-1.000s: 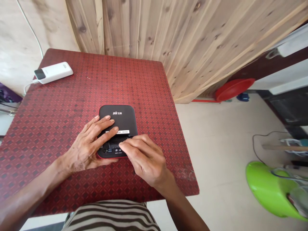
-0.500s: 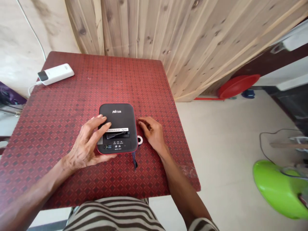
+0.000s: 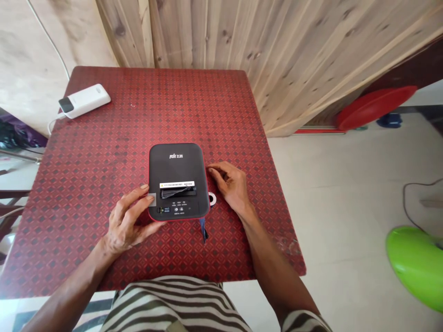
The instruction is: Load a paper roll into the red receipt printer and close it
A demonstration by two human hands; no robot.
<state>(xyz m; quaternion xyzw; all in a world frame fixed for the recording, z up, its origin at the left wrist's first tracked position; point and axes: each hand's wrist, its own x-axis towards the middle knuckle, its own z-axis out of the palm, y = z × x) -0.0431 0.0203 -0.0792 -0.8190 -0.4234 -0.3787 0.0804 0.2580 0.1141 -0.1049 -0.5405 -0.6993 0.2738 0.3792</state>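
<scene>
A small black device (image 3: 178,168) with a red rim, probably a receipt printer, lies on the red patterned table (image 3: 117,147). Its top bears a white label, a slot with a crumpled dark strip in it, and buttons. My left hand (image 3: 126,221) holds its lower left corner, fingertips on the left edge and thumb along the front edge. Beside the right edge, my right hand (image 3: 230,184) has its fingers curled in a pinch; whatever is between them is hidden. A white ring (image 3: 212,198) sits below that hand. From the device's front right corner extends a dark strip (image 3: 203,230).
A white power bank (image 3: 88,99) with a cable lies at the table's far left. Wooden panels (image 3: 221,32) rise behind the table. On the floor to the right are a red basin (image 3: 377,108) and a green plastic object (image 3: 415,267).
My left fingers have slid back from the top of the device to its left edge. My right hand stays by the right edge. The camera view has shifted slightly.
</scene>
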